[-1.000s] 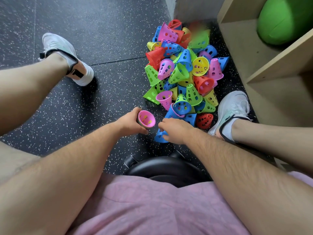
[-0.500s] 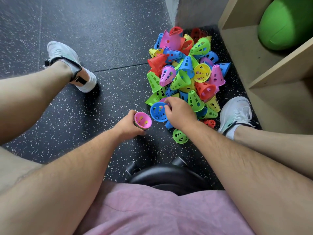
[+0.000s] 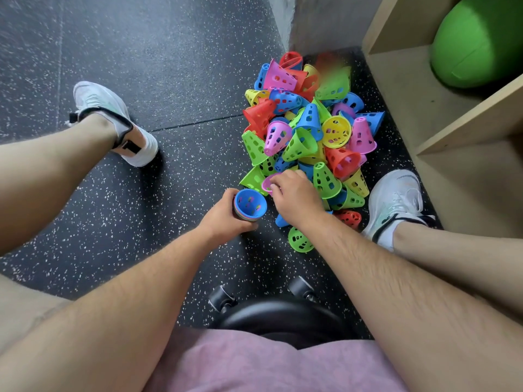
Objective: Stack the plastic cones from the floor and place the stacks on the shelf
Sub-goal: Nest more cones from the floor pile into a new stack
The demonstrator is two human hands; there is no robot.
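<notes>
Curls the left grip [image 3: 225,215] round a short nested stack [image 3: 249,206], blue cone uppermost and mouth up, just beside the near edge of the pile [image 3: 311,123]. Pinches with the right grip [image 3: 297,199], seemingly, the rim of a pink cone [image 3: 267,183] at that edge, on the floor [image 3: 169,94] beside the shelf [image 3: 402,80]. Looks light: thin perforated plastic, stiff but likely springy at the rim. Best taken by the rim or pierced wall, judging by smooth tapered sides prone to slipping and nesting tight.

Head-worn view, steeply downward (wide-angle), close
</notes>
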